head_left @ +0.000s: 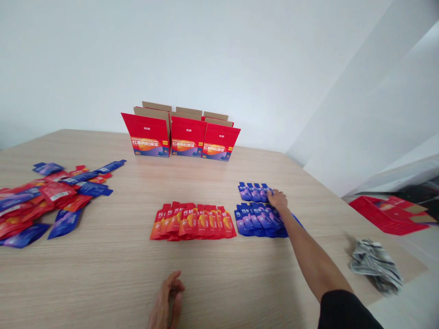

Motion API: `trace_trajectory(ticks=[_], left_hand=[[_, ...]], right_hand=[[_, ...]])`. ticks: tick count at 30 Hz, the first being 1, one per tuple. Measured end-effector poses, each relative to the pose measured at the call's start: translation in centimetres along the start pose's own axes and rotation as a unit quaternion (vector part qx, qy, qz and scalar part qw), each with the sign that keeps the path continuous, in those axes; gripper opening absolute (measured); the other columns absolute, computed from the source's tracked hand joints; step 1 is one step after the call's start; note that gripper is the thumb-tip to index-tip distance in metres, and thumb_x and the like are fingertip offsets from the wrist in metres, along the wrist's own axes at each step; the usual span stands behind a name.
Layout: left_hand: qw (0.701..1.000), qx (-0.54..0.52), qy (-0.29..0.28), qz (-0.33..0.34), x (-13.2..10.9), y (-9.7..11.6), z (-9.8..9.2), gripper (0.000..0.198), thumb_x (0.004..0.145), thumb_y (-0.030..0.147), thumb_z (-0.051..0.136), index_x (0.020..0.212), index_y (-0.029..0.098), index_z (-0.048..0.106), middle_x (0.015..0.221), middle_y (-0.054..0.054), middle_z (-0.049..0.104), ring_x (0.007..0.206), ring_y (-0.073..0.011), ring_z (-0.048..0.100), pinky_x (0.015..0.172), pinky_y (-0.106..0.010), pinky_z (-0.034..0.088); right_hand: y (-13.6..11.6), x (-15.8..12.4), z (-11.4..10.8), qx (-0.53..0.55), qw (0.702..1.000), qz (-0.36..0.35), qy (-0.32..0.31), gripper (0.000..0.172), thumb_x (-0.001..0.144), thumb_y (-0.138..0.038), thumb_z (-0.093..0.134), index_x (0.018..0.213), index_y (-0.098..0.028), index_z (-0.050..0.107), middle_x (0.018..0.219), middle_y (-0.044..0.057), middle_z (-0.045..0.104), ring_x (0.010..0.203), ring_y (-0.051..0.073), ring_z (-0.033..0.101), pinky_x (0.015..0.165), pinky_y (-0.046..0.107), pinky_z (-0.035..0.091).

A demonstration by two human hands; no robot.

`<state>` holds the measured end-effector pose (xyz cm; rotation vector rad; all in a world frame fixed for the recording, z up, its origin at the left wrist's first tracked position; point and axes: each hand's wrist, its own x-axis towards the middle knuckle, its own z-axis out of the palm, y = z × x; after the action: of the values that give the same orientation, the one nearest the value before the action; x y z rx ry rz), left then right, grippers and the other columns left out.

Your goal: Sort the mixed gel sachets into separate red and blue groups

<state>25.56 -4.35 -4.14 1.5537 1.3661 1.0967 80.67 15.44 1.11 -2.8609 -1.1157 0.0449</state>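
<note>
My right hand (277,199) reaches out over the wooden table (219,283) and rests on the right end of a short far row of blue pouches (253,192), fingers curled on the last pouch. Just nearer lies a longer row of blue pouches (257,220). To their left is an overlapping row of red-orange pouches (194,221). My left hand (168,301) lies flat on the table near the front edge, fingers together and stretched, holding nothing.
Three open red cartons (181,137) stand at the back of the table. A loose heap of red and blue pouches (44,196) covers the left side. A crumpled grey cloth (375,265) lies at the right edge. Flattened red cartons (387,212) lie beyond it.
</note>
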Motion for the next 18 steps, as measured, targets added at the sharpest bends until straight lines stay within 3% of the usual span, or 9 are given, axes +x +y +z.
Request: trace_trajectory(ticks=[5,9,13,18], left_hand=[[1.000,0.009,0.001,0.004,-0.1,-0.1,0.3,0.057,0.102,0.067,0.042,0.126,0.021,0.065,0.091,-0.006,0.072,0.086,-0.0218,0.073,0.089,-0.035,0.063],[1.000,0.013,0.023,0.006,-0.3,-0.1,0.8,0.059,0.102,0.069,0.041,0.124,0.021,0.065,0.090,-0.006,0.071,0.084,-0.0217,0.072,0.087,-0.034,0.062],[0.999,0.012,0.020,0.024,-0.4,-0.1,0.7,0.058,0.101,0.070,0.042,0.122,0.021,0.067,0.090,-0.007,0.072,0.084,-0.0225,0.072,0.087,-0.034,0.061],[0.999,0.010,0.020,0.048,-0.5,0.0,0.5,0.053,0.103,0.066,0.044,0.122,0.022,0.067,0.091,-0.007,0.072,0.084,-0.0221,0.072,0.088,-0.034,0.061]], right_hand=[[1.3,1.6,0.1,0.013,1.000,0.010,-0.009,0.059,0.106,-0.041,0.040,0.153,-0.009,0.054,0.142,0.024,0.064,0.134,0.034,0.062,0.109,0.042,0.050],[2.2,2.5,0.1,0.015,0.999,-0.021,-0.023,0.054,0.101,-0.032,0.048,0.149,-0.009,0.058,0.132,0.021,0.071,0.129,0.032,0.067,0.109,0.038,0.052],[3.2,2.7,-0.1,0.016,0.995,-0.089,-0.033,0.053,0.095,-0.031,0.056,0.145,-0.020,0.065,0.126,0.013,0.076,0.124,0.032,0.070,0.108,0.041,0.054],[4.5,2.1,-0.6,0.017,0.975,-0.220,-0.034,0.063,0.082,-0.024,0.067,0.146,-0.019,0.066,0.149,0.012,0.064,0.143,0.032,0.057,0.121,0.039,0.044]])
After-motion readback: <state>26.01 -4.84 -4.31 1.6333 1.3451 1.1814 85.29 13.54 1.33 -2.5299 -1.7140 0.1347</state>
